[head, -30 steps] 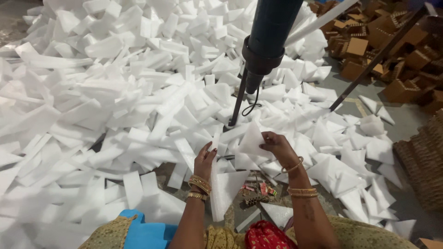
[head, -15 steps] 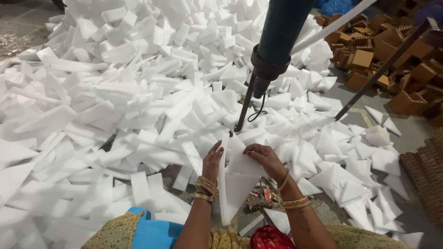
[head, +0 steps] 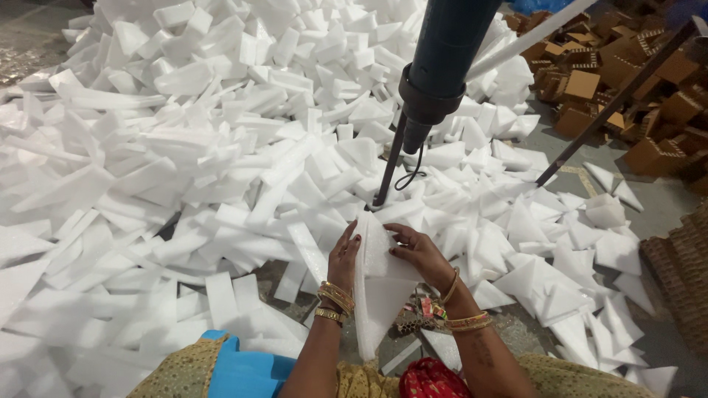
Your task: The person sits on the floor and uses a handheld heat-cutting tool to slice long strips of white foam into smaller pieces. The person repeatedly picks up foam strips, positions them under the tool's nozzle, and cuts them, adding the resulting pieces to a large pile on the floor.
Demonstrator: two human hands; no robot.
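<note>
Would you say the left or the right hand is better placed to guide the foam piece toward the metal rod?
Probably the right hand: it lies flat on the foam piece, nearer the metal rod, while the left hand only steadies the edge.

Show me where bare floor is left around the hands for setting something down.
Bare grey floor shows between the foam scrap pile and the brown cardboard pieces, and at far right by the woven mat. Left of the hands, foam covers nearly everything.
</note>
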